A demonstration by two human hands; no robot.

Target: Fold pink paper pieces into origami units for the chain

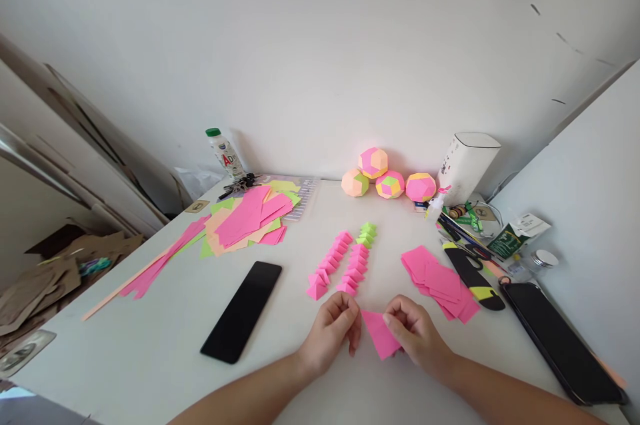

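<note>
A pink paper square (381, 337) is pinched at its right side by my right hand (417, 335), thumb on top. My left hand (334, 330) is just left of the paper, its fingers curled and thumb against the index finger; whether it grips anything is too small to tell. Beyond my hands stand two rows of folded paper pieces, a pink row (331, 262) and another pink row (355, 268) topped by green pieces (367, 234). Loose pink sheets (443, 282) lie to the right of my right hand.
A black phone (243, 312) lies left, a second phone (563, 338) at the right edge. Coloured paper (245, 218), paper strips (155, 264) and a bottle (225, 155) are at left. Paper balls (373, 163), a white container (467, 168) and a cutter (473, 277) are farther back.
</note>
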